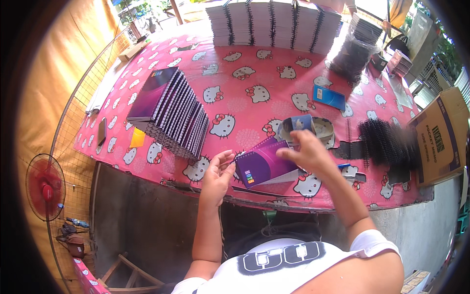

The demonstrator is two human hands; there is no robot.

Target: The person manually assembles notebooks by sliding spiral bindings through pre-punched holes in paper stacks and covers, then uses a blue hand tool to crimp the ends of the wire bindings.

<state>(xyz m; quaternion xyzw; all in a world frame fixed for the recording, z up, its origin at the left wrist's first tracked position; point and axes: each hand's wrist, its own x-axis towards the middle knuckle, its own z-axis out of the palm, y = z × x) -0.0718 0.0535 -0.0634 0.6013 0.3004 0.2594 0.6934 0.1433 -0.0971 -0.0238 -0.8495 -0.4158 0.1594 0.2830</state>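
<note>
Bare left hand (219,171) is loose and half-curled, just beside the purple rectangular paper notepad (262,165) near the front edge of the pink cartoon-cat tablecloth (230,105). Bare right hand (309,151) angles in, thumb and fingers spread; can't tell if the thumb's touching.

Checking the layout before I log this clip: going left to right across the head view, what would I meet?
Red fan, stack of purple spiral-bound notebooks, left hand, purple notebook cover, blue notebook, black spiral binding coils, open cardboard box.
</note>
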